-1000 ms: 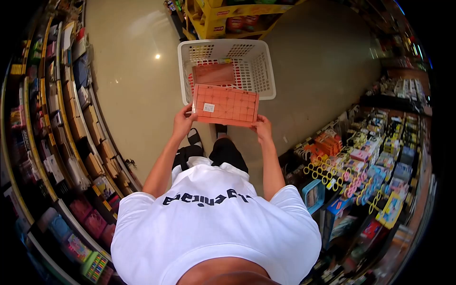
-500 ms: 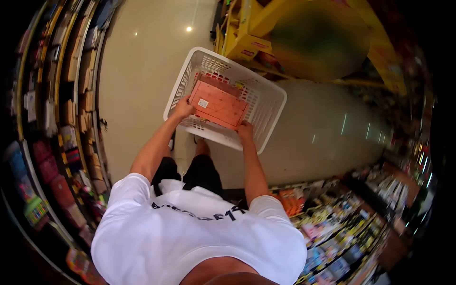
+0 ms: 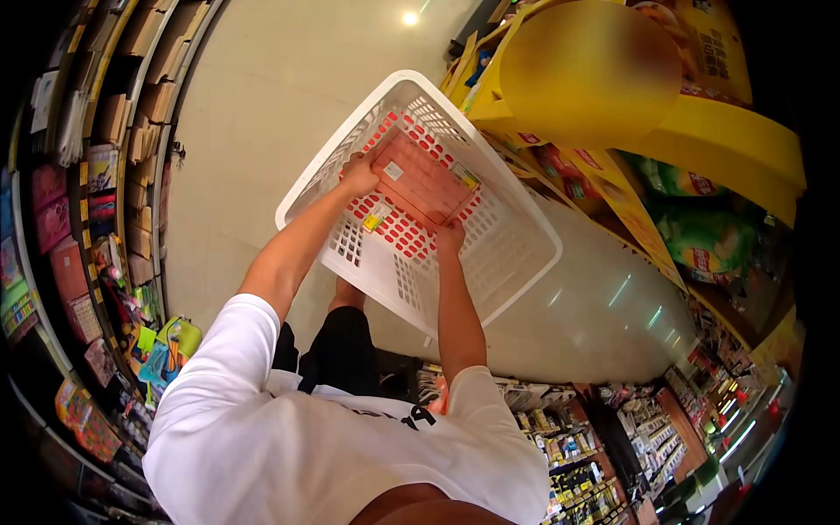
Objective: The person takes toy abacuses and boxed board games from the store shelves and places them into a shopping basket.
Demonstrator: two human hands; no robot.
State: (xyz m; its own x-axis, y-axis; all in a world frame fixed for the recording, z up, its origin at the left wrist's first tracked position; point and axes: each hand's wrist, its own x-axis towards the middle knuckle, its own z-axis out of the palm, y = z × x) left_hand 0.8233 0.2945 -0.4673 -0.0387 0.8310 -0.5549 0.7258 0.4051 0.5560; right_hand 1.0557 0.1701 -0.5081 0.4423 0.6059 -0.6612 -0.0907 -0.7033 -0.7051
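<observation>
A white plastic basket (image 3: 518, 278) with slotted walls stands in front of me, red showing through its floor holes. Inside it, both hands hold a flat salmon-pink box (image 3: 418, 181) with a white sticker on top. My left hand (image 3: 360, 178) grips the box at its left edge. At the lower right corner my right hand (image 3: 450, 237) pinches it, fingertips partly hidden. A small yellow-and-white package (image 3: 376, 218) lies on the basket floor beside the box. Another yellow label (image 3: 465, 178) shows at the box's far right edge.
Shelves of stationery and paper goods (image 3: 105, 192) run along the left. A yellow display stand (image 3: 604, 188) with green snack bags (image 3: 707, 241) rises at the right, close to the basket. Racks of small packaged goods (image 3: 577, 455) stand at lower right. Pale tiled floor (image 3: 262, 96) lies between.
The box sits deeper in the basket, both hands still on it. The basket appears larger and turned, with more of its red-dotted floor showing. My view has shifted, bringing the yellow stand closer.
</observation>
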